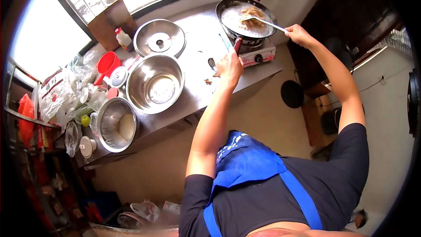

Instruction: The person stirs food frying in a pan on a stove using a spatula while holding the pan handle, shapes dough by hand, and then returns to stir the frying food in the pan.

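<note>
Steel counter [197, 77] | right end: stove [266, 55], wok [251, 36] of frothing liquid, food [253, 12] within | right hand [299, 36] clamped on utensil [271, 23]; left hand [230, 66] beside handle [238, 44], grip unclear | knocked handle could spill scalding liquid

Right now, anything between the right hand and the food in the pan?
Nothing visible blocks it. The spoon in the right hand crosses the rim of the pan and reaches the food; the left hand is off to the side.
</note>
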Action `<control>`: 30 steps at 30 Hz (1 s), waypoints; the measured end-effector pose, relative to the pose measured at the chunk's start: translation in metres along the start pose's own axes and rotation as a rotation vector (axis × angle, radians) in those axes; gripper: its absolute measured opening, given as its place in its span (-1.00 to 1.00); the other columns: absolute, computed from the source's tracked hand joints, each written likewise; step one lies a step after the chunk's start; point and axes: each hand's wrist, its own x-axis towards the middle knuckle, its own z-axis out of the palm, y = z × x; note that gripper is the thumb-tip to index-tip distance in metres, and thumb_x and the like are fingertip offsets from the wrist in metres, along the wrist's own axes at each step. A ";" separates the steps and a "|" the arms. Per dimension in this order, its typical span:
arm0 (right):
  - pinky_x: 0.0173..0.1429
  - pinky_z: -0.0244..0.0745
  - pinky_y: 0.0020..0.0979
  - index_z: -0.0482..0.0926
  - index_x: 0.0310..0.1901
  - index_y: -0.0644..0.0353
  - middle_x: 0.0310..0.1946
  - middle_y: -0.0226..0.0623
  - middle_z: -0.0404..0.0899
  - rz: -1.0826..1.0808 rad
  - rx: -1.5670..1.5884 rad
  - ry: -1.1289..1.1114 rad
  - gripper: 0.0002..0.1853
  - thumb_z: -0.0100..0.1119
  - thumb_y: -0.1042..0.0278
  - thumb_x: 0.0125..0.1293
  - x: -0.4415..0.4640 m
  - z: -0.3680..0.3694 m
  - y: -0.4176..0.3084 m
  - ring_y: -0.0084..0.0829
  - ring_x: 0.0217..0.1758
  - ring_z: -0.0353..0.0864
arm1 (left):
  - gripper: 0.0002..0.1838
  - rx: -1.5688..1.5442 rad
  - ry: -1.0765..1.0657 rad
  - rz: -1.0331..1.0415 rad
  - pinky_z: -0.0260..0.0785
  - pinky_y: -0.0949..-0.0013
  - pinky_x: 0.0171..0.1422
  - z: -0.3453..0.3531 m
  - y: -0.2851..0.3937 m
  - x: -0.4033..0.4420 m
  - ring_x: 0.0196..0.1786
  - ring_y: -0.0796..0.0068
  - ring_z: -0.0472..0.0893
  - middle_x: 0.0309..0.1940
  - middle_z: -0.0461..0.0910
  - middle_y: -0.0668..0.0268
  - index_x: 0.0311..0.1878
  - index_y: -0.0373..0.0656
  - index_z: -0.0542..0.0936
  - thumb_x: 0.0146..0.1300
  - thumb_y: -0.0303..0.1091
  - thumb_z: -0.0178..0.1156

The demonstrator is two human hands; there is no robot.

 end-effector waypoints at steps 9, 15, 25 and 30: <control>0.20 0.53 -0.08 0.61 0.29 -0.16 0.05 -0.08 0.70 -0.226 -0.288 0.286 -0.60 0.10 0.10 0.47 0.013 -0.007 -0.002 -0.02 0.16 0.64 | -0.69 0.020 0.000 0.025 0.62 0.07 -0.10 0.000 -0.002 0.002 -0.25 0.02 0.76 -0.33 0.74 0.03 -0.12 -0.23 0.65 0.15 -0.23 0.33; 0.17 0.57 -0.03 0.62 0.28 -0.23 0.06 -0.10 0.70 -0.251 -0.400 0.362 -0.62 0.03 0.14 0.50 0.077 0.008 -0.030 0.00 0.13 0.66 | -0.72 -0.053 -0.007 -0.026 0.60 0.07 -0.04 0.000 0.000 0.001 -0.20 0.01 0.74 -0.34 0.72 0.03 -0.17 -0.23 0.64 0.12 -0.27 0.37; 0.21 0.55 -0.02 0.64 0.26 -0.03 0.08 0.00 0.68 -0.254 -0.442 0.237 -0.62 0.03 0.26 0.49 0.129 0.020 -0.031 0.03 0.19 0.64 | -0.78 0.024 0.099 0.038 0.61 0.06 -0.21 0.007 -0.003 -0.001 -0.34 0.02 0.75 -0.39 0.72 0.05 -0.18 -0.13 0.64 0.19 -0.23 0.33; -0.35 0.62 -0.10 0.61 0.29 0.06 -0.38 0.06 0.71 -0.164 -0.432 0.004 -0.54 -0.01 0.44 0.39 0.147 0.016 -0.017 -0.05 -0.42 0.73 | -0.77 0.066 0.069 0.028 0.60 0.05 -0.20 0.006 0.000 0.000 -0.36 0.00 0.74 -0.44 0.72 0.04 -0.15 -0.15 0.63 0.25 -0.21 0.28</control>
